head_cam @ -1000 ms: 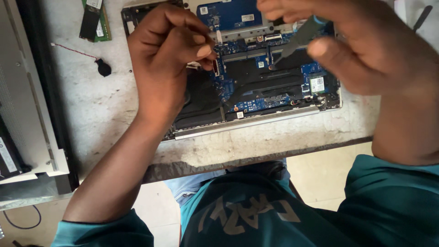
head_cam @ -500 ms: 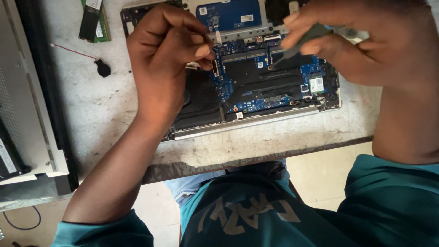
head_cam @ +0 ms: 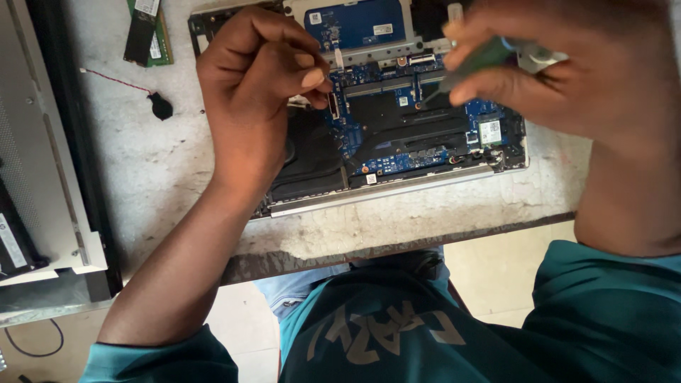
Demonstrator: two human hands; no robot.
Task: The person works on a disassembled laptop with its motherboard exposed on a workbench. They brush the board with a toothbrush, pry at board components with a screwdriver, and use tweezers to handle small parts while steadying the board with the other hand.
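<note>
Head view, from above: a worn grey worktable (head_cam: 177, 177) fills the upper two thirds of the frame, and on it, at upper centre, lies an opened laptop base (head_cam: 397, 181) with its blue circuit board (head_cam: 425, 120) and dark fan bared. A pale laptop cover (head_cam: 42, 177) runs down the left edge. At upper left sit a green memory stick (head_cam: 145, 28) and a small black coin cell on a red wire (head_cam: 161, 106).

The left hand (head_cam: 259, 99) rests over the fan, fingertips pinched together at a connector near the board's left end; whether anything sits between them I cannot tell. The right hand (head_cam: 560, 78), upper right, is clamped around a green-handled tool (head_cam: 475, 60), its tip over the board's middle.

As a judgement: a slip of that tip could scratch the board or bridge contacts, and a hard pinch could tear a fragile connector.

The tool's tip is blurred, the fan is mostly covered, and the laptop's top edge is cut off.
</note>
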